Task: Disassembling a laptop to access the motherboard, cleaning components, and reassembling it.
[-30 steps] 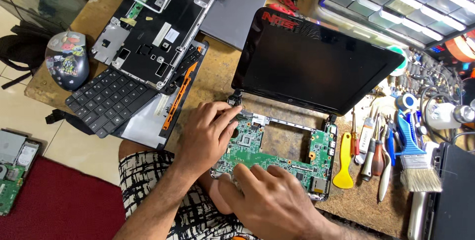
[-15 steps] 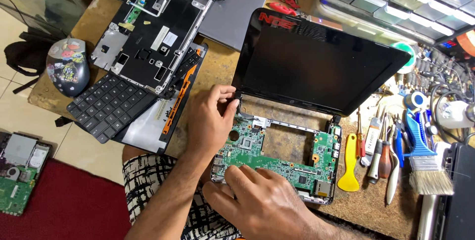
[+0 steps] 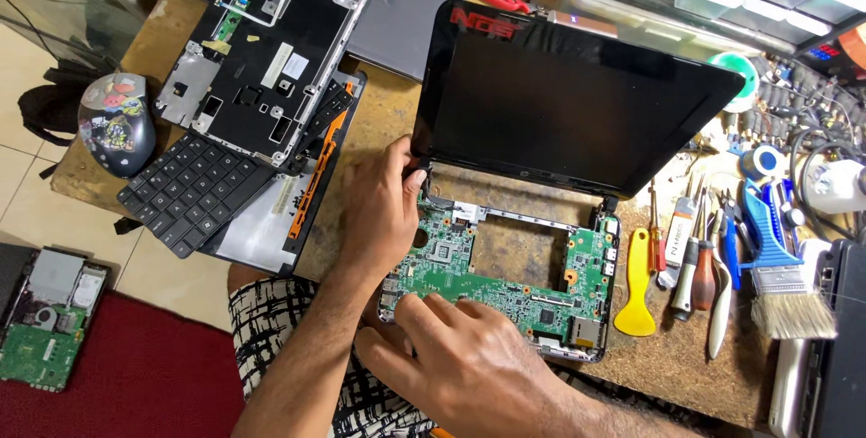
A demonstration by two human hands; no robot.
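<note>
Left hand (image 3: 383, 212) pinches screen (image 3: 568, 100) hinge corner, steadying it; right hand (image 3: 469, 361) presses flat on green board (image 3: 505, 280), fingers spread.

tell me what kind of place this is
Most likely an electronics repair bench. An opened laptop with its green circuit board bare lies under the left hand and right hand. A removed keyboard sits to the left, and screwdrivers and a brush to the right.

Bright, sharp, mild edge distortion
</note>
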